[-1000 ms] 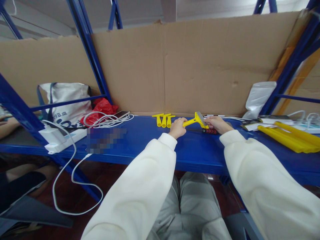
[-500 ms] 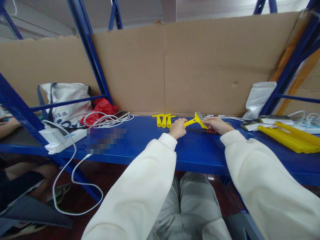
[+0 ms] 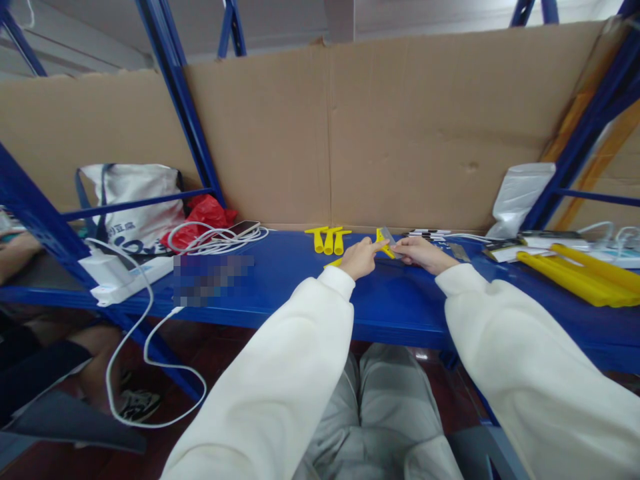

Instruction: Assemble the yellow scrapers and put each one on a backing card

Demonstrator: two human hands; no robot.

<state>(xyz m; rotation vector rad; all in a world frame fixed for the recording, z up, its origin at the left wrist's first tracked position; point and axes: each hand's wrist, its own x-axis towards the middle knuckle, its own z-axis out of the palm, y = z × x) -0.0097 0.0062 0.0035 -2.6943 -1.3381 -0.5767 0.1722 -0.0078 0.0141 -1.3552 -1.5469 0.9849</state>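
Note:
Above the blue tabletop, my left hand (image 3: 357, 259) is closed round the handle of a yellow scraper (image 3: 381, 237), and the handle's end pokes out on the left below my palm. A grey, flat blade (image 3: 389, 240) sits at the scraper's head. The fingers of my right hand (image 3: 419, 253) pinch the blade's right side. Behind my left hand, three yellow T-shaped scraper handles (image 3: 329, 241) stand in a row, hollow ends towards me. Past my right wrist lies a flat grey metal piece (image 3: 459, 252).
Long yellow pieces (image 3: 575, 277) lie at the right, beside packets and a white plastic bag (image 3: 520, 197). On the left are a power strip (image 3: 120, 287), coiled white cable (image 3: 220, 241), red bag (image 3: 210, 212) and tote bag (image 3: 135, 200). Cardboard (image 3: 425, 133) walls the back.
The scraper has moved left and turned, with its handle now running down to the left. My right hand has shifted left. The dark red-handled tool behind it no longer shows.

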